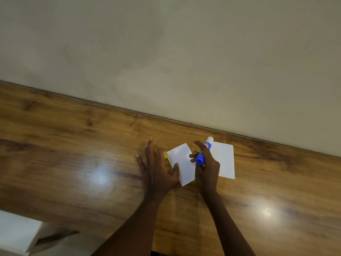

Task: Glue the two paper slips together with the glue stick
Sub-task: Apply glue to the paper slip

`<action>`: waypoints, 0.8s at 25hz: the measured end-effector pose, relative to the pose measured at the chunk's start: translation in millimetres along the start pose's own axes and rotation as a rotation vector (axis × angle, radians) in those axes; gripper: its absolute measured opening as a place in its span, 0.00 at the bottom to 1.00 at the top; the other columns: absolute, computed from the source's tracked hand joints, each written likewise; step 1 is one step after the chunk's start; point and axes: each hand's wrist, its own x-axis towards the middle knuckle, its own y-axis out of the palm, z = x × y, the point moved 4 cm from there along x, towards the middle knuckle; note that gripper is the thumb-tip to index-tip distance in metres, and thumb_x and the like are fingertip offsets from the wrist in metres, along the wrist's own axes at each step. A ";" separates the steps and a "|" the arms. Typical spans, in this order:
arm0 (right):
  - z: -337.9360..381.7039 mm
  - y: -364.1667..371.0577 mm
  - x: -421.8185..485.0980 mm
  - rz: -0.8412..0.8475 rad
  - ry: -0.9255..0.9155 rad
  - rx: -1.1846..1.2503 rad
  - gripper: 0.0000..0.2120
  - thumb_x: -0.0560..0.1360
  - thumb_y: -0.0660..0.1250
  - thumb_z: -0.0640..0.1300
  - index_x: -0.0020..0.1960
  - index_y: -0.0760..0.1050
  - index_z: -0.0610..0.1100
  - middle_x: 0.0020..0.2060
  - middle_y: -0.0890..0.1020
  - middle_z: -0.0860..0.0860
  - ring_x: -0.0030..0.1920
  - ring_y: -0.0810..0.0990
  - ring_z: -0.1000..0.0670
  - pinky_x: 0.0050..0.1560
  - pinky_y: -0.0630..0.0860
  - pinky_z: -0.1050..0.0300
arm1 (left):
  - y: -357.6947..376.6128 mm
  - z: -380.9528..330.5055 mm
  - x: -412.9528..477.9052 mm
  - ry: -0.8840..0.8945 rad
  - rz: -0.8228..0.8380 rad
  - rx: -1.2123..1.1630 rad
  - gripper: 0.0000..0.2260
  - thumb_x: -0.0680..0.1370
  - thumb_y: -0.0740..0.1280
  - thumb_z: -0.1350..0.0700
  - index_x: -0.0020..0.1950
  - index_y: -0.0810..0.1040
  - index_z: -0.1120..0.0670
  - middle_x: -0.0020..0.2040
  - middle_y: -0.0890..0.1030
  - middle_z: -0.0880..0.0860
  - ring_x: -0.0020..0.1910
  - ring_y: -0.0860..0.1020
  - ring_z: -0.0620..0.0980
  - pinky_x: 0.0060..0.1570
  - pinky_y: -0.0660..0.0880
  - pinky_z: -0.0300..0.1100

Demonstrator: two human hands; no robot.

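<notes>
Wood-grain worktop (92,145) carries everything we count here: two white paper slips, one glue stick and one small yellow cap. Both slips lie near the far edge, where the worktop meets the wall. The left slip (181,163) sits askew, and the right slip (226,159) lies just beside it. Our left grip (158,169) is released, fingers spread flat on the wood, with the thumb pressing the left slip's near edge. The yellow cap (165,155) peeks out between those fingers and that slip. Our right grip (206,167) is clenched around the glue stick (200,158), whose blue end faces us and whose white tip points toward the far edge.
</notes>
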 end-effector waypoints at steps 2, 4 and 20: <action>1.1 10.7 -17.3 0.146 -0.055 -0.229 0.21 0.69 0.68 0.34 0.61 0.72 0.43 0.55 0.80 0.40 0.52 0.79 0.42 0.54 0.73 0.52 | 1.1 -0.2 -0.2 0.004 0.015 -0.008 0.24 0.68 0.68 0.45 0.58 0.68 0.56 0.74 0.58 0.60 0.72 0.57 0.60 0.69 0.48 0.63; 6.1 16.1 -31.6 0.210 -0.153 -0.394 0.21 0.66 0.73 0.38 0.57 0.74 0.42 0.56 0.80 0.38 0.54 0.79 0.38 0.58 0.72 0.43 | 1.4 -0.2 -0.3 0.000 0.022 -0.009 0.24 0.68 0.68 0.46 0.59 0.67 0.55 0.74 0.56 0.60 0.73 0.56 0.59 0.70 0.46 0.62; 1.8 3.7 -27.7 0.078 0.166 -0.074 0.09 0.74 0.62 0.52 0.52 0.74 0.51 0.54 0.81 0.46 0.52 0.74 0.53 0.67 0.56 0.42 | -2.8 -1.0 0.2 0.007 -0.038 -0.138 0.10 0.75 0.61 0.55 0.55 0.73 0.56 0.74 0.57 0.61 0.72 0.59 0.61 0.69 0.48 0.66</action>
